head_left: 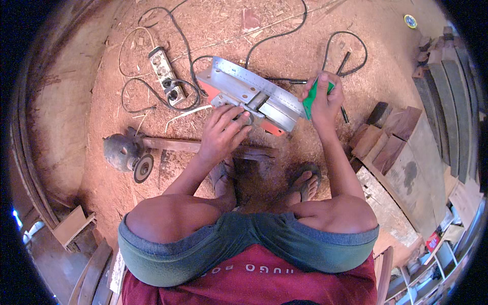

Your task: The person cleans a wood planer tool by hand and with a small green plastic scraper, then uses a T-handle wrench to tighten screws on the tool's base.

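Note:
An orange-bodied electric hand planer (277,116) is tilted over above the floor in front of me, its metal sole and cutter slot facing up. My left hand (223,129) grips the planer's near side, its fingers curled by a round knob. The fingers of my right hand (325,99) are wrapped round the green handle of a try square (318,96). The square's long metal blade, with scale marks along it, stretches left along the far side of the planer's sole and appears to rest against it. My palm hides part of the green handle.
A white power strip (166,76) with plugged-in cords lies at the far left. An angle grinder (132,152) with a disc is near my left foot, beside a wooden board (173,144). Wood blocks (389,132) and stacked curved timbers (447,91) stand at right. Shavings cover the floor.

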The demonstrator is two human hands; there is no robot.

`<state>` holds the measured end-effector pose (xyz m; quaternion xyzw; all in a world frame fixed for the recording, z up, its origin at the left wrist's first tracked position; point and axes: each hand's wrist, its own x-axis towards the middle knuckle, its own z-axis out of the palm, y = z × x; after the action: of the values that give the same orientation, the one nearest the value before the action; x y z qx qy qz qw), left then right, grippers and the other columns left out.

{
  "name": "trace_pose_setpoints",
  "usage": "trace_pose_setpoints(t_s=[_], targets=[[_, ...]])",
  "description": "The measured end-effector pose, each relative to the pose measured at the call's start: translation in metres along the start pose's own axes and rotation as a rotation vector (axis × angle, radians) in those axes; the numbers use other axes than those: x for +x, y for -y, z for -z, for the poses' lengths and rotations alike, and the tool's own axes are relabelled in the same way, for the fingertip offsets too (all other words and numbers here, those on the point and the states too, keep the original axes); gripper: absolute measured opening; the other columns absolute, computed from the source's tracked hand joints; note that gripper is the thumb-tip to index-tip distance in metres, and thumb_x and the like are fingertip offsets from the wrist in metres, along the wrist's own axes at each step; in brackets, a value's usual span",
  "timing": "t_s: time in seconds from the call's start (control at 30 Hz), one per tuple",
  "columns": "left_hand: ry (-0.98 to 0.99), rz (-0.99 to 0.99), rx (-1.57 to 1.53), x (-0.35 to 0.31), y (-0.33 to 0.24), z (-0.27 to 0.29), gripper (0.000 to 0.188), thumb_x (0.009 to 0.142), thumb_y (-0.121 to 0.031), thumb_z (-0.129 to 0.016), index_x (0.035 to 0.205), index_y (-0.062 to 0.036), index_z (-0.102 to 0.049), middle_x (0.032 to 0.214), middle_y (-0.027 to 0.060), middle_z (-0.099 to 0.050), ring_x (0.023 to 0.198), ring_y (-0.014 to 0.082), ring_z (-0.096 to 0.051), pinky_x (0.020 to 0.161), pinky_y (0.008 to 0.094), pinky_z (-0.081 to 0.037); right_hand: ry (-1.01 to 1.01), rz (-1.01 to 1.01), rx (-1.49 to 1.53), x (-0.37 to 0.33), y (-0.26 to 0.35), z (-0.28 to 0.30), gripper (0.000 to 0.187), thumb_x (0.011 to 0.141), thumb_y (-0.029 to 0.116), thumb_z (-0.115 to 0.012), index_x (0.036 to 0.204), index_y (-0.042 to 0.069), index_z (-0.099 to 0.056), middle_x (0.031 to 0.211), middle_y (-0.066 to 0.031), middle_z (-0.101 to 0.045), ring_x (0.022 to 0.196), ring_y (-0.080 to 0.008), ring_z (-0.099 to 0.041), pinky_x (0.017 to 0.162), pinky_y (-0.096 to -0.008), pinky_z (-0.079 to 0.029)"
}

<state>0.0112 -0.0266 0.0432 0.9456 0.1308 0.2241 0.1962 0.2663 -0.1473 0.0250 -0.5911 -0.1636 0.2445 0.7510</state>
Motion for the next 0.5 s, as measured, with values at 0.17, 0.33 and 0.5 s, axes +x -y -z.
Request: trace_pose_setpoints(t_s=[0.17,0.33,0.5], targets=[[0.014,0.013,-0.019,0.0045,-0.0048,0.0044,0.041,0.083,-0.015,-0.085,0.12,-0.005,-0.072,0.125,0.0101,-0.068,0.12,0.0334,-0.063,0.105,0.0487,-0.053,0.013,-0.003,-0.007,-0.0029,-0.0063,0.005,0.025,0.113,0.029,-0.053,0.117,0.004,-0.051,0.082,-0.012,-0.062,0.06,-0.0178,-0.061,0.051,-0.0345,-0.055],[0.014,0.022,-0.015,0.003,-0.004,0.0037,0.041,0.083,-0.015,-0.085,0.121,-0.0049,-0.072,0.125,0.0102,-0.068,0.12,0.0338,-0.063,0.105,0.0492,-0.053,0.03,0.016,-0.009,-0.0028,-0.0094,0.0079,0.024,0.113,0.028,-0.053,0.116,0.004,-0.051,0.082,-0.0119,-0.062,0.061,-0.0176,-0.061,0.052,-0.035,-0.056],[0.017,0.017,-0.019,0.0027,-0.0029,0.0022,0.042,0.083,-0.014,-0.086,0.122,-0.0049,-0.072,0.125,0.0103,-0.069,0.12,0.0344,-0.063,0.105,0.05,-0.053,0.002,0.006,-0.004,-0.0023,-0.009,0.0032,0.024,0.113,0.027,-0.054,0.114,0.003,-0.049,0.077,-0.0117,-0.061,0.057,-0.0175,-0.061,0.05,-0.0341,-0.054]])
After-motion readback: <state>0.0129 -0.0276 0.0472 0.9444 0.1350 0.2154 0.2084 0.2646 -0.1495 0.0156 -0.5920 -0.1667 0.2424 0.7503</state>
